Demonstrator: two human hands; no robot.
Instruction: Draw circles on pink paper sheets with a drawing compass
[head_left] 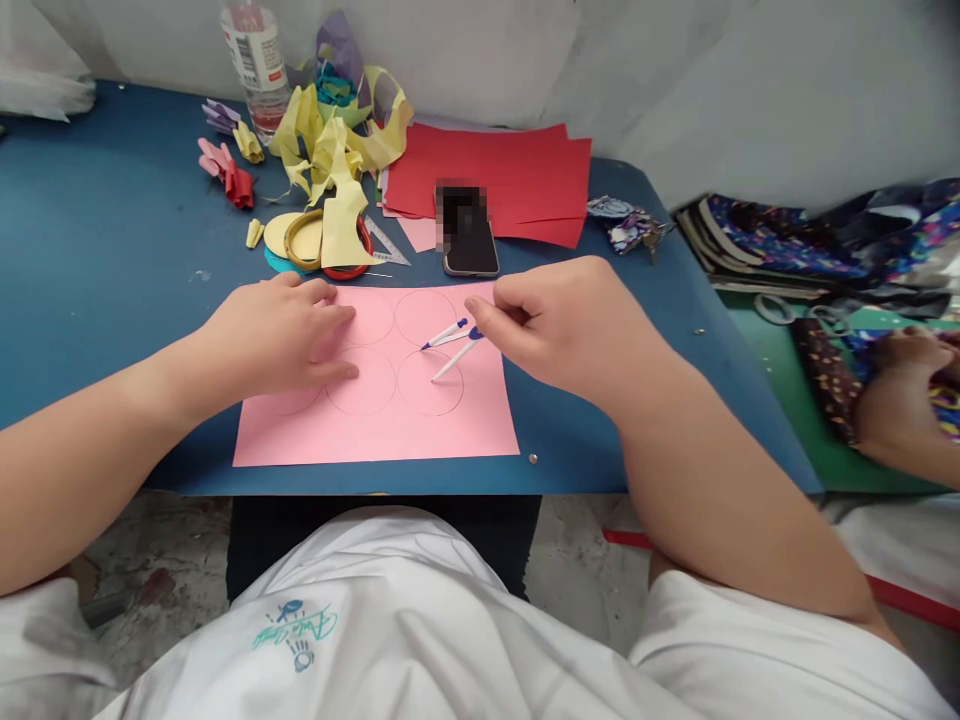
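Note:
A sheet of pink paper (375,430) lies on the blue table, with several circles drawn on it in thin lines. My left hand (289,335) rests flat on the sheet's upper left part, fingers spread, hiding some of the circles. In my right hand (559,325) a white and blue drawing compass (457,356) is pinched by its top. Tilted, its two legs reach down to the lower right circle, one tip inside it and the other near its upper edge. The fingers cover the compass's head.
Behind the sheet lie scissors (362,255), a yellow tape roll (304,238), a set square (388,240), a phone (472,245), red paper (525,180) and yellow scraps (330,150). A bottle (259,75) stands near the wall. Keys (651,240) lie right. Another person's arm (904,410) shows far right.

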